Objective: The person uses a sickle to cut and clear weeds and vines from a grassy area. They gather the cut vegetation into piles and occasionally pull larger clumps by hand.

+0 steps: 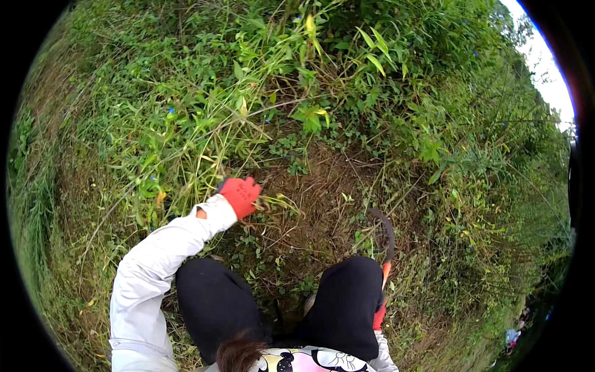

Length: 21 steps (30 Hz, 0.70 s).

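Note:
My left hand (240,197), in a red glove with a white sleeve behind it, is closed around a bunch of weed stems (280,202). Some yellowing leaves stick out on its right side, over a patch of brown soil. Low on the right, beside my right knee, my right hand (379,316) wears a matching red glove. It grips the orange handle of a sickle (390,239), whose dark curved blade points up and hooks to the left. My knee covers part of that hand.
Dense green weeds (186,118) with small blue flowers rise ahead and to the left. Taller growth (483,155) stands at the right. Bare soil (310,211) with dry stalks lies in the middle. My bent knees in black trousers (217,297) are just below it.

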Motion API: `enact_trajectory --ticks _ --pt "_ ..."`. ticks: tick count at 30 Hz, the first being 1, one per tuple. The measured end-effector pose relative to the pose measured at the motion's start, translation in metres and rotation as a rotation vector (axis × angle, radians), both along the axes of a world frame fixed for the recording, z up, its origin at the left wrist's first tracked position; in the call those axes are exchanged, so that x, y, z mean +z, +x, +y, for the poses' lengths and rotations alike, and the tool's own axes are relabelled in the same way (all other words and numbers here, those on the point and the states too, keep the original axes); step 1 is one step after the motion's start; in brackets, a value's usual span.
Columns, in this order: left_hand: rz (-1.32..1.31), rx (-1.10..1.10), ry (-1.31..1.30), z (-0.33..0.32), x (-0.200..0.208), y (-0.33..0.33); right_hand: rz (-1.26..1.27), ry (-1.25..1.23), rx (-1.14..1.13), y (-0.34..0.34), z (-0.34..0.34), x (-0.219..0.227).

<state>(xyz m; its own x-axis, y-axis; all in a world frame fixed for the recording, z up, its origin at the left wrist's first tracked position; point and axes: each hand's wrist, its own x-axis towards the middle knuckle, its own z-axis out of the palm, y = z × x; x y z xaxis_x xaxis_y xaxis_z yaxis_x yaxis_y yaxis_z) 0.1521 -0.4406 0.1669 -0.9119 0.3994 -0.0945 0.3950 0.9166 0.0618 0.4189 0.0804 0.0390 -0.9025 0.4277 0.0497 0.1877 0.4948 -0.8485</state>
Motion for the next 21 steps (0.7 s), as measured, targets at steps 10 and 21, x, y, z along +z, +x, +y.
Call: enact_trajectory --ticks 10,21 --pt "0.033 0.389 -0.083 -0.147 -0.042 0.082 0.253 0.066 0.435 -0.261 -0.136 0.2" --pt "0.671 -0.28 -0.056 -0.007 0.038 -0.01 0.003 0.66 0.666 -0.333 -0.214 0.186"
